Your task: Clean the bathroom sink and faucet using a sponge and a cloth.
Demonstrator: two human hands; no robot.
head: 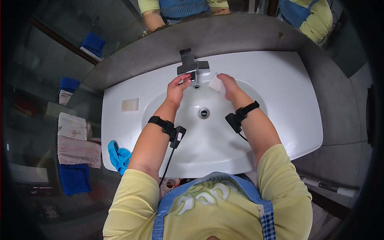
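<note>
A white washbasin [282, 90] with a round metal drain [204, 113] lies before me. At its back edge stands a chrome faucet [188, 61]. My left hand [177, 90] is at the faucet's spout, fingertips touching or close against it; whether they grip it is hard to tell. Right of the faucet, my right hand [229, 85] holds a white sponge or folded cloth [214, 82] between thumb and fingers, over the back rim of the bowl. Both forearms wear black straps with small devices and cables.
A pale rectangular block [130, 105] lies on the basin's left ledge. A bright blue cloth [118, 156] hangs over the front left corner, beside my left forearm. Towels [78, 151] hang further left. A mirror [240, 7] stands behind the grey tiled ledge.
</note>
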